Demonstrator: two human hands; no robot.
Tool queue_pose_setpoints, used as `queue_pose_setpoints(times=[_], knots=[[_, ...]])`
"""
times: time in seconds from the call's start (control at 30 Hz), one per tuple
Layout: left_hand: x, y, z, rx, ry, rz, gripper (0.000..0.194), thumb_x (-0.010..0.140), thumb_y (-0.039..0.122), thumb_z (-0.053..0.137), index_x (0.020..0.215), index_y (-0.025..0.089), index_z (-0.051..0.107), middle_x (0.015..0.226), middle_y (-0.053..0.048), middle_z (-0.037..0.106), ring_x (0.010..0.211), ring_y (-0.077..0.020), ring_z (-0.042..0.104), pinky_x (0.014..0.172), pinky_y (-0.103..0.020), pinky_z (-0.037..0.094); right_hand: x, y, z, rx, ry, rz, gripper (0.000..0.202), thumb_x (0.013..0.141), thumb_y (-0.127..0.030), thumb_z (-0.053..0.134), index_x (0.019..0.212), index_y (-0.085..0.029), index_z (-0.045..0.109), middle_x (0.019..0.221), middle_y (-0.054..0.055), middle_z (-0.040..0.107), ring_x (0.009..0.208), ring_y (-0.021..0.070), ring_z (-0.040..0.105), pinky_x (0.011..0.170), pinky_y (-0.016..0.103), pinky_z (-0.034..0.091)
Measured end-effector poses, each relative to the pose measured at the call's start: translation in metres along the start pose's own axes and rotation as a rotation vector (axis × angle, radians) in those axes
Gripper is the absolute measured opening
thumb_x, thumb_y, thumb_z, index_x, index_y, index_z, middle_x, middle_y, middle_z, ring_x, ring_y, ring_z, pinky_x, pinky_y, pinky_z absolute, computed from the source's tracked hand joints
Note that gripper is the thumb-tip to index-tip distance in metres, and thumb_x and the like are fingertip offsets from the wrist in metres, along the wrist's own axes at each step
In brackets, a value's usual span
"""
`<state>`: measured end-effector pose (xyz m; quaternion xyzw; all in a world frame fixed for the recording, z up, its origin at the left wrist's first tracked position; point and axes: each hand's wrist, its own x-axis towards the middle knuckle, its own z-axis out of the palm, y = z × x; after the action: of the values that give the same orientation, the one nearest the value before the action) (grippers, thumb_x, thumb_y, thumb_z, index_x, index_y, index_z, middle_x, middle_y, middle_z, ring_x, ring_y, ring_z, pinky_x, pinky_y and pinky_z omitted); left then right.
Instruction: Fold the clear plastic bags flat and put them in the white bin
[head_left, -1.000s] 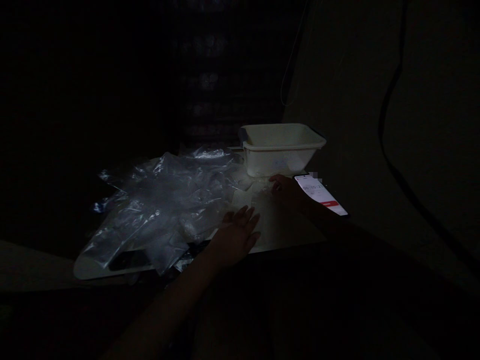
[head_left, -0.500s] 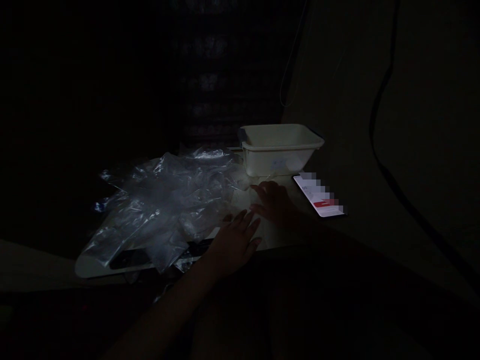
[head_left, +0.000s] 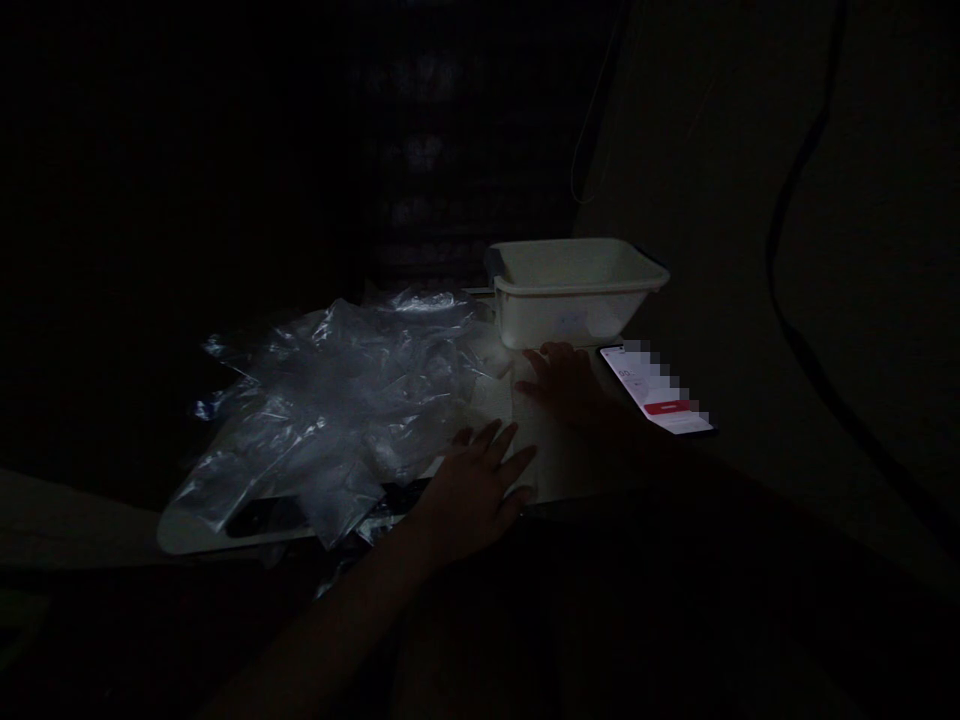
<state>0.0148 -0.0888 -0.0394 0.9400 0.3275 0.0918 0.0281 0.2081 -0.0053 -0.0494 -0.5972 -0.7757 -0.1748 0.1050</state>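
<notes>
My left hand (head_left: 476, 490) rests at the near edge of a pale tabletop (head_left: 566, 465), fingers spread, with nothing held. Just left of it lies a heaped pile of clear plastic bags (head_left: 337, 390), some hanging over the near edge. My right hand (head_left: 561, 378) is farther out over the tabletop, its fingers apart and slightly bent; I see nothing in it. It is just in front of a white plastic basin (head_left: 570, 310) with dark handles. To its right a phone (head_left: 660, 395) lies with its screen lit. The scene is very dark.
A dark cable (head_left: 776, 270) runs down the pale surface on the right. A thin cord (head_left: 576, 165) hangs behind the basin. Dark shelf-like rows (head_left: 424, 150) with faint reflections stand at the back.
The view has shifted slightly, so the basin and phone appear farther right. My right hand has moved a little up and right in view, and my left hand's fingers are more spread.
</notes>
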Motion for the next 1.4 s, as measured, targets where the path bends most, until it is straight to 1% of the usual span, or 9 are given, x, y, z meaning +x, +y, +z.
queue_pose_setpoints(times=[0.17, 0.33, 0.5, 0.67, 0.83, 1.0, 1.1, 1.23, 1.4], knots=[[-0.002, -0.002, 0.001, -0.021, -0.029, 0.011, 0.057, 0.076, 0.047, 0.042, 0.126, 0.023, 0.030, 0.135, -0.010, 0.025, 0.123, -0.0274, 0.021, 0.096, -0.048, 0.020, 0.008, 0.016, -0.008, -0.085, -0.042, 0.040, 0.034, 0.080, -0.033, 0.035, 0.105, -0.015, 0.049, 0.097, 0.014, 0.052, 0.089, 0.0267, 0.043, 0.071, 0.038, 0.031], [-0.003, -0.003, 0.001, -0.051, -0.022, 0.013, 0.064, 0.073, 0.049, 0.045, 0.128, 0.023, 0.027, 0.136, -0.011, 0.025, 0.124, -0.0284, 0.020, 0.097, -0.048, 0.019, 0.005, 0.029, -0.041, -0.047, -0.063, 0.211, 0.025, 0.077, -0.019, 0.034, 0.087, -0.013, 0.056, 0.091, 0.014, 0.055, 0.083, 0.0240, 0.048, 0.063, 0.032, 0.033], [-0.006, -0.005, -0.004, -0.104, -0.004, 0.035, 0.059, 0.075, 0.050, 0.042, 0.127, 0.023, 0.031, 0.133, -0.010, 0.029, 0.122, -0.0273, 0.023, 0.097, -0.046, 0.020, -0.035, 0.046, -0.073, 0.089, -0.312, 0.363, 0.025, 0.075, -0.025, 0.038, 0.061, -0.016, 0.057, 0.067, 0.010, 0.057, 0.065, 0.0197, 0.054, 0.054, 0.030, 0.033], [-0.003, -0.008, -0.008, -0.144, 0.045, 0.083, 0.046, 0.080, 0.045, 0.035, 0.120, 0.023, 0.041, 0.126, -0.007, 0.040, 0.117, -0.0213, 0.033, 0.097, -0.040, 0.023, -0.079, 0.049, -0.069, 0.261, -0.491, 0.465, 0.020, 0.069, -0.025, 0.048, 0.051, -0.019, 0.055, 0.062, 0.009, 0.059, 0.056, 0.0191, 0.055, 0.049, 0.030, 0.036], [0.023, -0.006, -0.004, -0.103, 0.030, 0.031, 0.042, 0.087, 0.032, 0.022, 0.124, 0.019, 0.035, 0.129, -0.008, 0.038, 0.118, -0.0149, 0.032, 0.098, -0.032, 0.024, -0.087, 0.049, -0.053, 0.470, -0.374, 0.513, 0.017, 0.062, -0.010, 0.050, 0.051, -0.020, 0.057, 0.063, 0.006, 0.063, 0.063, 0.0199, 0.058, 0.054, 0.030, 0.040], [0.037, 0.000, 0.009, 0.040, -0.059, 0.048, 0.048, 0.085, 0.040, 0.026, 0.129, 0.021, 0.025, 0.136, -0.011, 0.024, 0.124, -0.0229, 0.020, 0.098, -0.044, 0.018, -0.077, 0.047, -0.053, 0.613, -0.359, 0.625, 0.018, 0.070, -0.018, 0.044, 0.066, -0.017, 0.061, 0.066, 0.005, 0.064, 0.054, 0.0126, 0.056, 0.049, 0.022, 0.040], [0.030, 0.004, 0.013, 0.086, -0.064, 0.011, 0.048, 0.085, 0.041, 0.023, 0.129, 0.021, 0.026, 0.136, -0.012, 0.025, 0.125, -0.0241, 0.019, 0.098, -0.046, 0.018, -0.069, 0.044, -0.056, 0.559, -0.341, 0.664, 0.022, 0.073, -0.024, 0.043, 0.073, -0.014, 0.062, 0.072, 0.006, 0.065, 0.061, 0.0125, 0.057, 0.051, 0.020, 0.038], [0.023, 0.009, 0.009, 0.089, -0.017, -0.012, 0.046, 0.085, 0.042, 0.023, 0.126, 0.021, 0.030, 0.134, -0.011, 0.029, 0.123, -0.0249, 0.023, 0.097, -0.048, 0.019, -0.060, 0.042, -0.055, 0.407, -0.239, 0.587, 0.023, 0.073, -0.028, 0.044, 0.075, -0.014, 0.063, 0.078, 0.007, 0.065, 0.072, 0.0146, 0.057, 0.056, 0.020, 0.037], [0.045, 0.008, -0.001, 0.025, 0.054, 0.036, 0.042, 0.086, 0.036, 0.023, 0.120, 0.018, 0.039, 0.128, -0.009, 0.039, 0.117, -0.0201, 0.033, 0.096, -0.038, 0.026, -0.059, 0.044, -0.049, 0.341, -0.224, 0.562, 0.020, 0.072, -0.025, 0.046, 0.076, -0.016, 0.063, 0.080, 0.005, 0.065, 0.073, 0.0143, 0.057, 0.057, 0.020, 0.037]])
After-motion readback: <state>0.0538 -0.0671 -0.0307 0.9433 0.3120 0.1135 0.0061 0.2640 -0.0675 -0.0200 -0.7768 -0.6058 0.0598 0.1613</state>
